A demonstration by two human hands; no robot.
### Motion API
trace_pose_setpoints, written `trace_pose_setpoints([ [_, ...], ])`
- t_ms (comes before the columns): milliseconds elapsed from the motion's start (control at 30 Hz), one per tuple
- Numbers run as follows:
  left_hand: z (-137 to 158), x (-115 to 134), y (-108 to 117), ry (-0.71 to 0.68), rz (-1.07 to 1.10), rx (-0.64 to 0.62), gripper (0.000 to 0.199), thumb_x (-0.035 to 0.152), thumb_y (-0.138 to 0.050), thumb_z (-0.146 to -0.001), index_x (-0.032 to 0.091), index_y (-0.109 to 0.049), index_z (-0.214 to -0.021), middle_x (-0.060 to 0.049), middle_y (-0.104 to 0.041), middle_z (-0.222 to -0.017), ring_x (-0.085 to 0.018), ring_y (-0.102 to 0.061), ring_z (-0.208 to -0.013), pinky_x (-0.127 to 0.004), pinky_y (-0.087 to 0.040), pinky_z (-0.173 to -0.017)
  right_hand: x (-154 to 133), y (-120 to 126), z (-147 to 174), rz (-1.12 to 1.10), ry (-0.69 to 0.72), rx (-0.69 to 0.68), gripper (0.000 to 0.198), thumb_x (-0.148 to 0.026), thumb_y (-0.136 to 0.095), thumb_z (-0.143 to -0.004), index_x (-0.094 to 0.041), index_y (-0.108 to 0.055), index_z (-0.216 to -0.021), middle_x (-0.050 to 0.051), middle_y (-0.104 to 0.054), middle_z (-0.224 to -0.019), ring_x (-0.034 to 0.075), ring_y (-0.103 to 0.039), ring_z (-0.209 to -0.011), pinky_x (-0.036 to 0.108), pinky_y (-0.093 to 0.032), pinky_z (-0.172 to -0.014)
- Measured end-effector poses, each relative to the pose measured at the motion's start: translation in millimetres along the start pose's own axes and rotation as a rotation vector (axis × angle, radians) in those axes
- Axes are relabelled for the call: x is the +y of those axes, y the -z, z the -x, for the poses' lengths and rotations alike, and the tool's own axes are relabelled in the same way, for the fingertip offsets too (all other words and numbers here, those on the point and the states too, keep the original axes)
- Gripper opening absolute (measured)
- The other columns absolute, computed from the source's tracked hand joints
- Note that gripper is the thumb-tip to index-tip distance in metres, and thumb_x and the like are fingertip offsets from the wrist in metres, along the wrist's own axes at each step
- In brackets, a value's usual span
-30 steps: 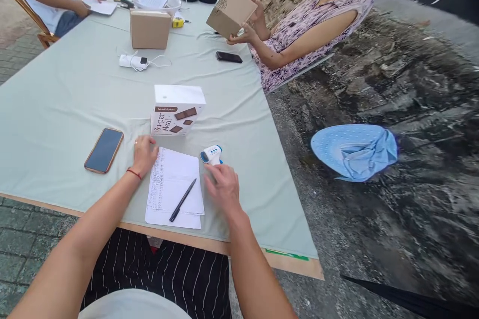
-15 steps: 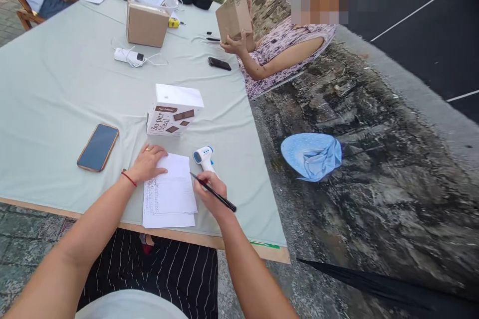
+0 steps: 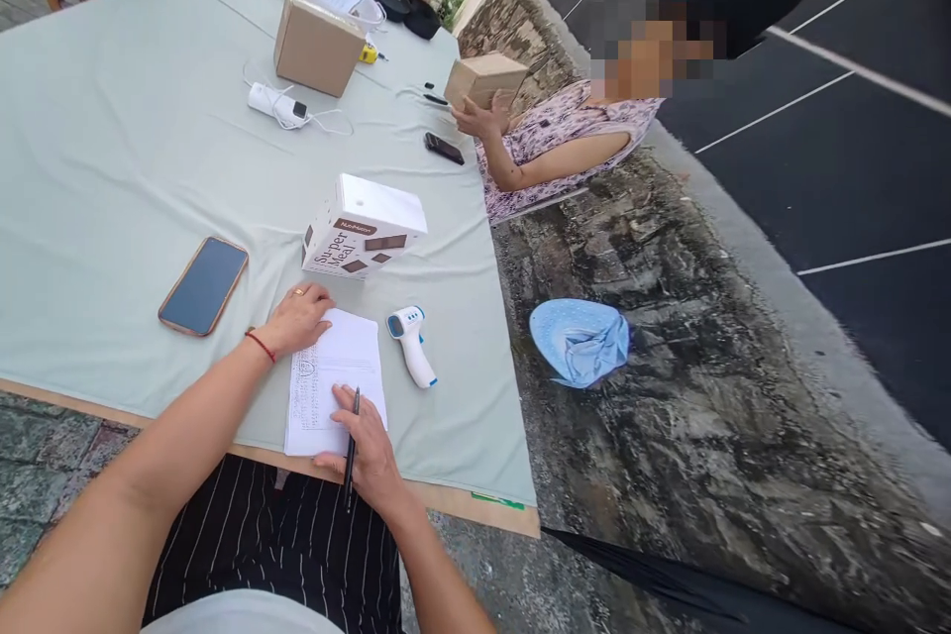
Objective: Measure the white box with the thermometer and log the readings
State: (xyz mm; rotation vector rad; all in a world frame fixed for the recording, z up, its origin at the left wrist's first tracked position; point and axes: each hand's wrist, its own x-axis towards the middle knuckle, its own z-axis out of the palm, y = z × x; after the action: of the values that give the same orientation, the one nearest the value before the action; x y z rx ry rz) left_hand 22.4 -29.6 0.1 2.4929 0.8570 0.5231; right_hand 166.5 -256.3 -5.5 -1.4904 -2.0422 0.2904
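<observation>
Papers (image 3: 349, 342) with print along their left side lie in a stack at the table's near edge. My left hand (image 3: 298, 317) rests flat on their top left corner, fingers apart, holding nothing. My right hand (image 3: 368, 446) is at the lower right of the stack with a black pen (image 3: 352, 461) held in it, the pen pointing away from me. The right thumb is by the lower edge of the sheets. Right of the papers lies a white and blue infrared thermometer (image 3: 411, 345). Behind them stands a white "Super Meal" box (image 3: 364, 228).
A phone (image 3: 203, 285) lies to the left on the cloth-covered table (image 3: 141, 178). Farther back are a cardboard box (image 3: 318, 45), a white power strip (image 3: 276, 106) and a black phone (image 3: 444, 149). A person on the right holds another carton (image 3: 482, 77). A blue hat (image 3: 580, 342) lies on the stone wall.
My right hand has moved left and down, from beside the thermometer onto the papers, turning the pen. The person opposite has lowered and tilted the carton. My view has shifted slightly.
</observation>
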Motion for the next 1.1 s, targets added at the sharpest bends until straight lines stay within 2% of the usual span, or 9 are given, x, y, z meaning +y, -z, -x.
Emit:
trace_pose_setpoints([
  [133, -1.8, -1.1, 2.0, -0.059, -0.008, -0.046, 0.034, 0.018, -0.056, -0.086, 0.017, -0.065, -0.119, -0.013, -0.061, -0.122, -0.029, -0.052, -0.118, -0.045, -0.042, -0.107, 2.5, -7.7, -4.3, 0.005, -0.022, 0.047, 0.042, -0.044, -0.067, -0.087, -0.023, -0.054, -0.122, 0.018, -0.061, -0.138, 0.033, -0.052, -0.135, 0.059, -0.047, -0.104],
  [300, -3.1, -3.1, 6.1, -0.009, -0.019, -0.03, 0.041, 0.025, -0.069, -0.079, 0.022, -0.064, -0.119, -0.01, -0.06, -0.123, -0.031, -0.051, -0.121, -0.047, -0.039, -0.108, 4.8, 16.1, -18.9, -0.166, -0.162, 0.007, 0.043, -0.05, -0.056, -0.093, -0.025, -0.057, -0.128, 0.012, -0.069, -0.123, 0.028, -0.063, -0.12, 0.055, -0.042, -0.109],
  [400, -3.1, -2.2, 9.6, 0.052, -0.07, 0.011, 0.057, 0.033, -0.078, -0.071, 0.023, -0.058, -0.124, -0.01, -0.058, -0.123, -0.032, -0.051, -0.121, -0.051, -0.032, -0.112, 11.9, 34.6, -53.9, -0.371, -0.348, 0.202, 0.051, -0.056, -0.037, -0.098, -0.024, -0.058, -0.132, 0.006, -0.07, -0.097, 0.021, -0.066, -0.094, 0.043, -0.052, -0.09],
  [500, -3.8, -0.6, 12.7, 0.086, -0.081, -0.009, 0.062, 0.038, -0.082, -0.067, 0.02, -0.057, -0.121, -0.011, -0.057, -0.123, -0.033, -0.05, -0.121, -0.05, -0.032, -0.112, 24.9, 37.3, -106.5, -0.54, -0.482, 0.383, 0.048, -0.058, -0.042, -0.095, -0.021, -0.071, -0.102, 0.002, -0.062, -0.077, 0.017, -0.059, -0.074, 0.035, -0.05, -0.075],
  [567, -4.4, 0.2, 14.5, 0.107, -0.068, -0.019, 0.061, 0.039, -0.084, -0.065, 0.02, -0.057, -0.116, -0.011, -0.056, -0.123, -0.033, -0.049, -0.12, -0.049, -0.035, -0.109, 35.6, 27.5, -138.2, -0.697, -0.551, 0.449, 0.047, -0.058, -0.043, -0.093, -0.02, -0.07, -0.09, 0.001, -0.058, -0.068, 0.015, -0.055, -0.065, 0.032, -0.047, -0.067],
  [667, -4.4, 1.5, 18.2, 0.124, -0.038, -0.044, 0.058, 0.04, -0.086, -0.063, 0.021, -0.056, -0.108, -0.01, -0.055, -0.124, -0.033, -0.049, -0.121, -0.049, -0.039, -0.106, 49.5, 3.3, -163.1, -0.81, -0.645, 0.52, 0.03, -0.049, -0.057, -0.081, -0.02, -0.065, -0.083, -0.004, -0.052, -0.058, 0.012, -0.048, -0.054, 0.028, -0.042, -0.058],
  [800, -3.1, 4.4, 22.7, 0.12, -0.019, -0.083, 0.052, 0.041, -0.085, -0.064, 0.02, -0.056, -0.102, -0.01, -0.055, -0.127, -0.033, -0.047, -0.125, -0.05, -0.039, -0.108, 55.7, -19.9, -159.3, -0.714, -0.689, 0.524, 0.019, -0.037, -0.063, -0.067, -0.02, -0.063, -0.075, -0.004, -0.059, -0.062, 0.012, -0.05, -0.057, 0.027, -0.043, -0.058],
  [967, -4.6, 9.7, 19.6, 0.171, -0.041, 0.023, 0.009, 0.025, -0.06, -0.088, 0.02, -0.059, -0.095, -0.01, -0.059, -0.121, -0.029, -0.052, -0.122, -0.05, -0.042, -0.106, 52.1, -18.3, -153.6, -0.67, -0.687, 0.521, 0.017, -0.036, -0.061, -0.065, -0.02, -0.062, -0.072, -0.002, -0.061, -0.064, 0.012, -0.051, -0.057, 0.027, -0.042, -0.055],
  [1100, -6.4, 15.0, 16.5, 0.204, -0.066, 0.072, 0.007, 0.016, -0.054, -0.088, 0.02, -0.059, -0.088, -0.009, -0.062, -0.116, -0.027, -0.055, -0.118, -0.049, -0.044, -0.105, 53.5, -13.8, -156.2, -0.569, -0.658, 0.558, 0.015, -0.035, -0.06, -0.066, -0.02, -0.061, -0.069, -0.003, -0.059, -0.061, 0.012, -0.05, -0.056, 0.027, -0.042, -0.054],
])
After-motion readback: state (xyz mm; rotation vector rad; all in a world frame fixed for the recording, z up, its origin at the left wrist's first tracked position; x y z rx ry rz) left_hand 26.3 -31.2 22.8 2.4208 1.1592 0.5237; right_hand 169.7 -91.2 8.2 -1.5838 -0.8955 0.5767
